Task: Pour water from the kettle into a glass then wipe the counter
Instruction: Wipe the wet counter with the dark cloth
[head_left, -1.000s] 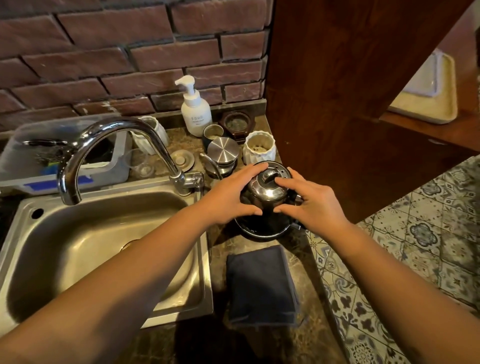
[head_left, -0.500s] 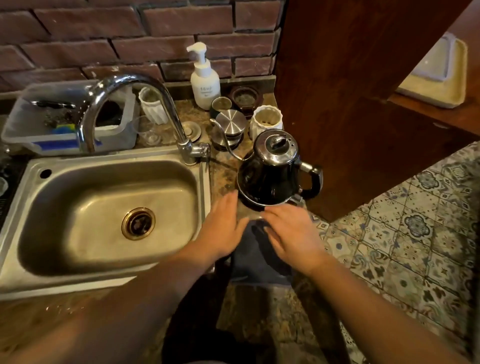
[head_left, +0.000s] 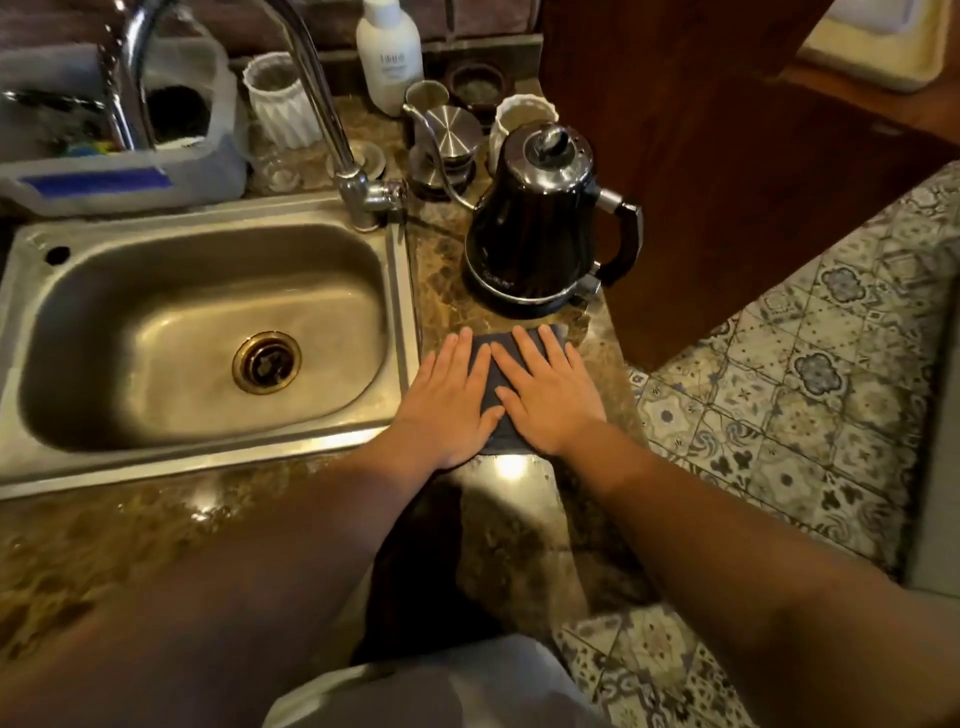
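A black electric kettle (head_left: 540, 234) with a steel lid stands on its base at the right end of the brown stone counter (head_left: 447, 280), handle to the right. A dark folded cloth (head_left: 503, 436) lies just in front of it. My left hand (head_left: 452, 400) and my right hand (head_left: 550, 395) rest flat side by side on the cloth, fingers spread and pointing at the kettle, covering most of it. A clear glass (head_left: 275, 166) stands behind the faucet base, empty as far as I can tell.
A steel sink (head_left: 208, 338) with a tall faucet (head_left: 322, 104) fills the left. Behind the kettle are a small steel pot (head_left: 447, 140), a white cup (head_left: 519, 119) and a soap bottle (head_left: 389, 57). A plastic bin (head_left: 104, 171) sits back left. A wooden panel (head_left: 675, 130) borders the counter's right.
Both hands have come off the kettle's lid and drawn back toward me, and they now lie flat on the cloth. The kettle stays on its base. My view has tilted down.
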